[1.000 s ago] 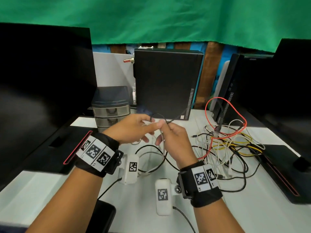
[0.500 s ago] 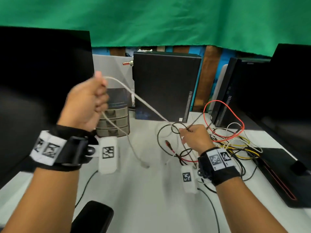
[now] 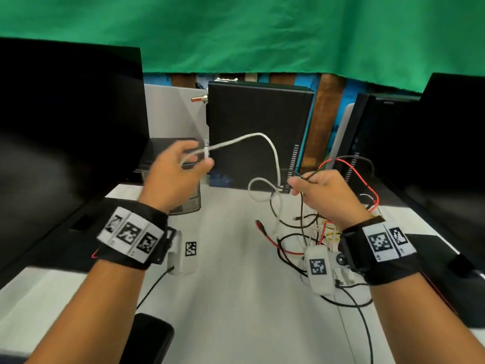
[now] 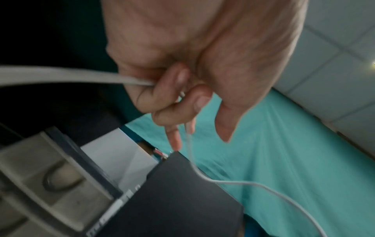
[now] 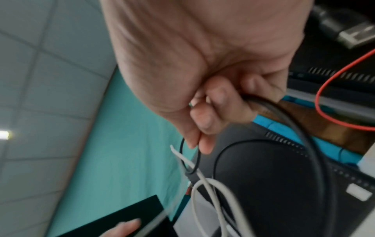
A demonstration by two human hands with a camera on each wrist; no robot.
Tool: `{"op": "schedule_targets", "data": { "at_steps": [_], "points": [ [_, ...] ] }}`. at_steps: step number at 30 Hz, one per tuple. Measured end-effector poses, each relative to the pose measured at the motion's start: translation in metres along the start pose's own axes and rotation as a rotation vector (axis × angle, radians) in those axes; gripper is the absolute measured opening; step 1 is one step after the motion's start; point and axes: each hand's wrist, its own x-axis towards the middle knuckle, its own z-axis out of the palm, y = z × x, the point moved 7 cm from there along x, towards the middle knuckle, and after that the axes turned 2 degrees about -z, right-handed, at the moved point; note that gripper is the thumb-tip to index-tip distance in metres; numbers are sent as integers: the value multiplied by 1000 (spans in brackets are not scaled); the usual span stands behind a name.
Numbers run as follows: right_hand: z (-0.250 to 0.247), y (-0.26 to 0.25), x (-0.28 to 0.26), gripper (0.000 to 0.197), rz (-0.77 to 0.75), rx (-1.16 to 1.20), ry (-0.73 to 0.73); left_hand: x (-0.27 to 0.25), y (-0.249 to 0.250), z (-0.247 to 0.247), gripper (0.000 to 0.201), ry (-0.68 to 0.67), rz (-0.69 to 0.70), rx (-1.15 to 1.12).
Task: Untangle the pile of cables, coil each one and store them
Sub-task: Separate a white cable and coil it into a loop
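Note:
My left hand (image 3: 183, 164) is raised at centre left and grips a white cable (image 3: 252, 136); the left wrist view shows its fingers (image 4: 168, 96) curled round the white cable (image 4: 81, 77). That cable arcs right and loops (image 3: 262, 190) beside my right hand (image 3: 322, 190). The right hand pinches a black cable (image 3: 288, 179), seen as a black cable (image 5: 284, 121) in the right wrist view, with the white cable (image 5: 211, 192) threaded through its loop. A tangled pile of cables (image 3: 315, 232) in red, black, white and yellow lies on the white table (image 3: 236, 298) under the right hand.
A black computer tower (image 3: 257, 132) stands behind, a grey drawer unit (image 3: 183, 203) sits behind the left hand, and black monitors (image 3: 65, 127) flank both sides. A dark phone-like object (image 3: 149, 337) lies at the table's near edge. Green cloth hangs above.
The left hand has come down and to the right from its raised position at the left, still holding the white cable, which is now slack and looped. The right hand has lifted slightly with the black cable.

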Motion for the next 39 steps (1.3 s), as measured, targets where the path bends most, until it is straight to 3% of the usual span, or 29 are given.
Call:
{"op": "schedule_targets", "data": {
  "at_steps": [3,8,15,19,26,30,35,39],
  "points": [
    [11,-28,-7,34,-104,-28,-80,-12,17,31,51,-180,127,107],
    [29,-58,-20,39,-240,-34,-191,-32,35,56,27,-401,196,-69],
    [46,-59,-22,52,-195,-98,-256,-29,40,47,17,-300,245,-224],
    [52,-52,-19,54,-98,-134,-290,-29,42,45,25,-294,271,-248],
    [67,-49,-21,58,-113,-65,-368,-27,43,43,9,-294,332,-53],
    [66,-53,-20,60,-124,-34,-339,-24,38,43,21,-252,310,19],
    [60,-57,-18,55,-146,11,-313,-31,44,47,17,-415,313,-113],
    [60,-56,-18,55,-145,-2,-302,-30,43,44,11,-334,341,-119]
  ]
}}
